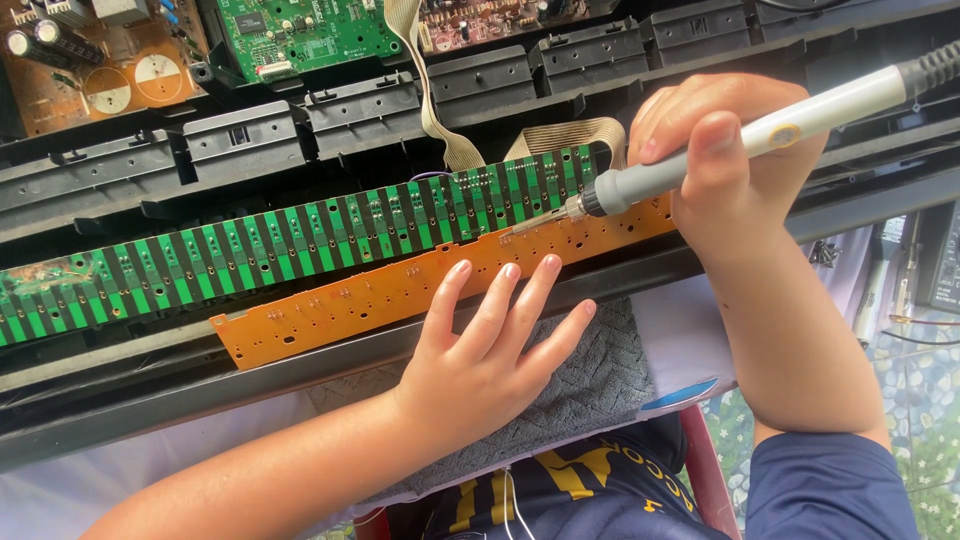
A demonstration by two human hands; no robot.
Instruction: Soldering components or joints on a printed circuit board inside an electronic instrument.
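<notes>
My right hand [725, 160] grips a grey-and-white soldering iron [700, 150] like a pen. Its metal tip [530, 224] touches the upper edge of a long orange circuit board strip [330, 305]. My left hand [490, 355] lies flat with fingers spread, fingertips pressing on the orange strip just below the tip. Behind the strip runs a long green board with black contact stripes [250, 255], set slantwise in an opened black keyboard casing [250, 135].
A brown circuit board with capacitors [90, 60] and a green board [300, 35] sit at the back. Beige ribbon cables [430, 95] loop down to the green strip. A grey cloth [590, 385] lies under my left wrist. A patterned floor shows at right [920, 400].
</notes>
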